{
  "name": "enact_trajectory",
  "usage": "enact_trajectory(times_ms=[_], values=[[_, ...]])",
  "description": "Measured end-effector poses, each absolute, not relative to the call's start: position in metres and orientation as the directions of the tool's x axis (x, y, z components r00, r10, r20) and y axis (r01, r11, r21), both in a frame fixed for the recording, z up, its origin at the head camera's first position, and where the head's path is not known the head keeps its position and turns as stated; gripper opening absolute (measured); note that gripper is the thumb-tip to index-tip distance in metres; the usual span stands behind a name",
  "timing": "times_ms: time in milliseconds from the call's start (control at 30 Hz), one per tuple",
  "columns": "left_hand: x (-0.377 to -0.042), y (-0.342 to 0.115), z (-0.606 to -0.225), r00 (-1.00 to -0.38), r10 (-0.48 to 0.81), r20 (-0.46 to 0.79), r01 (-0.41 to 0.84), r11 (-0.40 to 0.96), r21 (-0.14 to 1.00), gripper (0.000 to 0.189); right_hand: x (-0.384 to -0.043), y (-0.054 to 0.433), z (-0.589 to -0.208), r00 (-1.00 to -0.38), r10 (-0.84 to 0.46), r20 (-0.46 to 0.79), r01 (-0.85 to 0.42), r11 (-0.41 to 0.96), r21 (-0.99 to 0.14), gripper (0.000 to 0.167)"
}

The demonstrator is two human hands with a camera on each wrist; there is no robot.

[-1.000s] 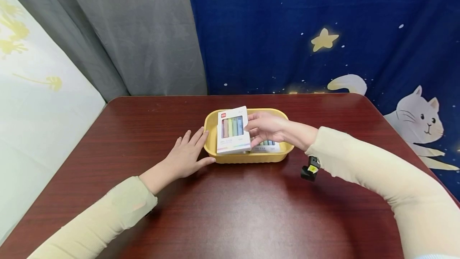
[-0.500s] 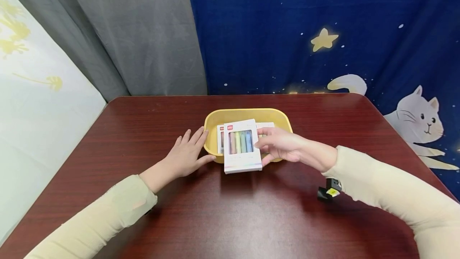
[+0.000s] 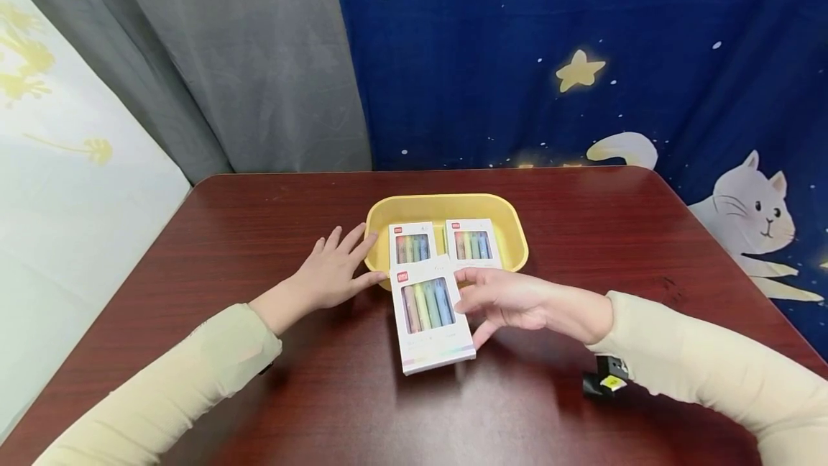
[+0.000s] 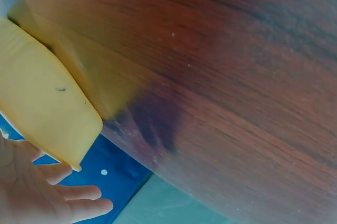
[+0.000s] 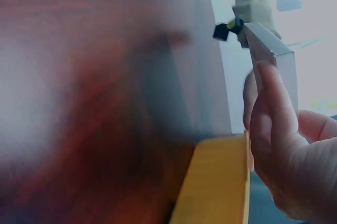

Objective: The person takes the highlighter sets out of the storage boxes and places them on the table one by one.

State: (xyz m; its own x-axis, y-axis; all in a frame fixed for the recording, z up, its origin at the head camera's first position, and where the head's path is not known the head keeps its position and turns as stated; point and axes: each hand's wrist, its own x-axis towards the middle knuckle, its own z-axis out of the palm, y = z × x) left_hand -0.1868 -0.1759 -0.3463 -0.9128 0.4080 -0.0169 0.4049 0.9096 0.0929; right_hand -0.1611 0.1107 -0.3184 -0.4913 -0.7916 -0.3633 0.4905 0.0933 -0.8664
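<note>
Comparing this with half a second ago, we see the flat white box [image 3: 414, 354] drawn nearer, over the table [image 3: 291, 211] in front of the smooth yellow tub [image 3: 453, 206], its long edge pinched in our right hand [image 3: 507, 298]; coloured sticks [image 3: 429, 305] fill its window. Two matching cartons [image 3: 472, 241] now show more fully inside, while our left hand [image 3: 330, 268] stays spread at the tub's rounded left end, above glossy, reddish wood grain

Three boxes [image 3: 432, 316] [image 3: 412, 244] [image 3: 474, 243]; one basket [image 3: 446, 206]

Left hand [image 3: 328, 273] at a yellow tray [image 3: 446, 203], white box [image 3: 430, 316] in right hand [image 3: 507, 298], two similar boxes [image 3: 473, 243] inside tray.
</note>
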Motion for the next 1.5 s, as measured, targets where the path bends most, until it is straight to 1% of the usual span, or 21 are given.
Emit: enact_trajectory(times_ms=[67,267,567,700,900,1067,1300,1500], values=[[-0.188,-0.176,-0.345,-0.912,0.41,-0.021,0.407,0.909,0.09,0.074,-0.158,0.109,-0.322,-0.483,-0.792,-0.373,0.498,0.102,-0.861,0.043],[-0.189,-0.177,-0.344,-0.912,0.409,-0.04,0.404,0.91,0.098,0.074,-0.148,0.103,-0.333,-0.492,-0.776,-0.394,0.51,0.11,-0.853,0.044],[-0.189,-0.177,-0.343,-0.914,0.401,-0.058,0.393,0.912,0.114,0.077,-0.142,0.093,-0.352,-0.488,-0.757,-0.434,0.553,0.117,-0.825,0.038],[-0.189,-0.176,-0.342,-0.916,0.396,-0.065,0.387,0.914,0.12,0.078,-0.14,0.088,-0.361,-0.506,-0.736,-0.45,0.561,0.115,-0.82,0.037],[-0.189,-0.176,-0.342,-0.917,0.394,-0.066,0.385,0.915,0.12,0.078,-0.136,0.081,-0.372,-0.552,-0.692,-0.465,0.576,0.087,-0.813,0.038],[-0.189,-0.176,-0.342,-0.915,0.398,-0.067,0.389,0.913,0.123,0.078,-0.134,0.076,-0.372,-0.559,-0.692,-0.456,0.567,0.081,-0.82,0.038],[-0.189,-0.176,-0.342,-0.916,0.395,-0.067,0.385,0.915,0.123,0.079,-0.134,0.069,-0.371,-0.564,-0.684,-0.463,0.551,0.106,-0.828,0.032],[-0.189,-0.176,-0.342,-0.918,0.39,-0.075,0.379,0.916,0.128,0.08,-0.134,0.063,-0.372,-0.574,-0.668,-0.474,0.541,0.126,-0.832,0.034]])
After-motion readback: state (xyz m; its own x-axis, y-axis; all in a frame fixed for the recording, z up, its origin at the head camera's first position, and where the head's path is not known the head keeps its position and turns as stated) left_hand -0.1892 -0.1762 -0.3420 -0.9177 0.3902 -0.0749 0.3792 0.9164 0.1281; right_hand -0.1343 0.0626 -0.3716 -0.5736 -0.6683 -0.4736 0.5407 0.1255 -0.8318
